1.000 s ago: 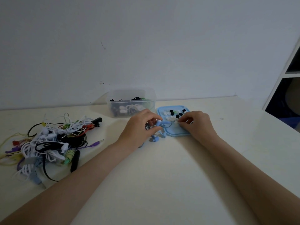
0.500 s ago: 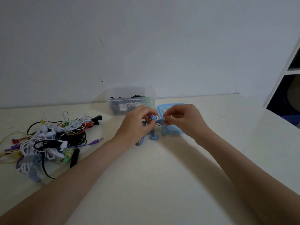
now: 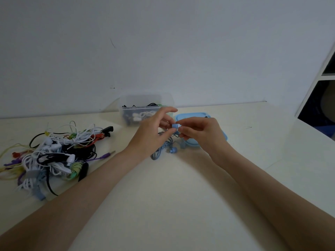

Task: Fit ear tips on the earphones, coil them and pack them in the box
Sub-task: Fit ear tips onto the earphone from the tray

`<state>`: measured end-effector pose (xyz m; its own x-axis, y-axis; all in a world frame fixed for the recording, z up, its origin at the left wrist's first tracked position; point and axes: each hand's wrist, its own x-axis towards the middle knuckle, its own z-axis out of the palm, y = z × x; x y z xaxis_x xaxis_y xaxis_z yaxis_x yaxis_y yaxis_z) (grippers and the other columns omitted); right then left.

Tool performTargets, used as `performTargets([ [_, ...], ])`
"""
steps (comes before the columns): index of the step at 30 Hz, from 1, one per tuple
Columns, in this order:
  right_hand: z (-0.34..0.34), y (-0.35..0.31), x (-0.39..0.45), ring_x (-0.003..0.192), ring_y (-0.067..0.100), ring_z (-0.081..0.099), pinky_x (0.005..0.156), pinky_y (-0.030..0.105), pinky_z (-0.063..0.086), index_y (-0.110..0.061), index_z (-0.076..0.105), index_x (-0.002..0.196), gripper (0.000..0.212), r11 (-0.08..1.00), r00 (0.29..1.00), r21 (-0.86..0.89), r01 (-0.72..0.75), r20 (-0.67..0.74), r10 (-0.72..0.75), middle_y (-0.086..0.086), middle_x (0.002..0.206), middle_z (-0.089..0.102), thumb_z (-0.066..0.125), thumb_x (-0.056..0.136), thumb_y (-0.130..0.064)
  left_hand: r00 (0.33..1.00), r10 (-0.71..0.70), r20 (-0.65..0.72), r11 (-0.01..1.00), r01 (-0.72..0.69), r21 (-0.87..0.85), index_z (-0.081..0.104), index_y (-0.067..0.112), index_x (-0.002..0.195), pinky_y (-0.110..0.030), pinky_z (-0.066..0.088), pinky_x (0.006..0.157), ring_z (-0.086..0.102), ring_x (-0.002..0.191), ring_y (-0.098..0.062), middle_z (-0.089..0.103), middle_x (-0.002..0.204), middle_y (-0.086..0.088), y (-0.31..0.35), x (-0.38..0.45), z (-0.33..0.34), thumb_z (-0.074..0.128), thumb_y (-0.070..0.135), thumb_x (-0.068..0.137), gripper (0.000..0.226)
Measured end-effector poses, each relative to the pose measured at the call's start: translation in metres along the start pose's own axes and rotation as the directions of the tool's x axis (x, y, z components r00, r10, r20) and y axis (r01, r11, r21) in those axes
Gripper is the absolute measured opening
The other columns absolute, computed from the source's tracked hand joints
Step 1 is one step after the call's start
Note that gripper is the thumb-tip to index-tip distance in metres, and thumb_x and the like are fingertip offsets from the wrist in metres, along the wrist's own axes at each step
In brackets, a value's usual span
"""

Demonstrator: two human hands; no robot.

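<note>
My left hand [image 3: 154,134] pinches a blue earbud [image 3: 175,126] above the table. My right hand [image 3: 199,135] meets it from the right, its fingertips closed on a white ear tip [image 3: 179,125] pressed against the bud's end. The blue cable [image 3: 159,151] hangs down to the table, where the second blue earbud [image 3: 173,150] lies. Behind my right hand sits the blue lid [image 3: 190,115] that holds the ear tips, mostly hidden. The clear plastic box [image 3: 143,113] with coiled earphones stands at the back by the wall.
A tangled pile of earphones [image 3: 54,153] in white, black, green, red, purple and yellow covers the table's left side. A white shelf unit [image 3: 324,75] stands at the far right. The wall runs close behind the box.
My right hand left the blue lid with an ear tip and came to the earbud. Both hands rose a little off the table and now meet at the bud.
</note>
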<state>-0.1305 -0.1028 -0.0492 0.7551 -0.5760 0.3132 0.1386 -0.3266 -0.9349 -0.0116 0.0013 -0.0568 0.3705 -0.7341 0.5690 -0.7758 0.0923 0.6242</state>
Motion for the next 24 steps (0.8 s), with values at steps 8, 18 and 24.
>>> performTargets([
  [8,0.002,0.006,0.001,0.059,0.012,0.062,0.065,0.02,0.052,-0.007,0.072,0.08,0.003,0.971,0.987,-0.213,0.105,-0.094,-0.127,0.008,0.068,0.069,0.07,0.079,-0.005,1.0,-0.024,-0.019,0.999,0.024,-0.044,0.053,0.03,0.09,-0.015,0.05,0.074,0.063,0.072,-0.002,0.064,0.081,0.008,-0.001,0.0,0.0,0.071,0.008,0.079,0.031],
  [18,-0.002,0.002,0.002,0.054,0.007,0.059,0.06,0.014,0.05,-0.007,0.068,0.078,0.01,0.994,0.996,-0.065,0.09,0.008,-0.09,0.007,0.066,0.066,0.067,0.079,0.003,0.997,-0.044,0.065,0.992,0.051,-0.112,0.052,0.035,0.091,-0.011,0.049,0.076,0.063,0.075,0.005,0.063,0.084,0.012,-0.001,0.002,-0.005,0.068,0.002,0.08,0.038],
  [24,-0.008,0.004,0.002,0.059,0.013,0.062,0.062,0.018,0.052,0.001,0.064,0.087,0.009,0.984,0.986,0.141,-0.105,0.145,0.085,0.011,0.07,0.065,0.066,0.079,0.004,0.994,0.016,0.113,1.0,-0.013,-0.029,0.056,0.03,0.095,-0.012,0.048,0.085,0.063,0.083,0.005,0.065,0.089,0.011,-0.003,0.001,-0.009,0.066,0.001,0.081,0.034],
])
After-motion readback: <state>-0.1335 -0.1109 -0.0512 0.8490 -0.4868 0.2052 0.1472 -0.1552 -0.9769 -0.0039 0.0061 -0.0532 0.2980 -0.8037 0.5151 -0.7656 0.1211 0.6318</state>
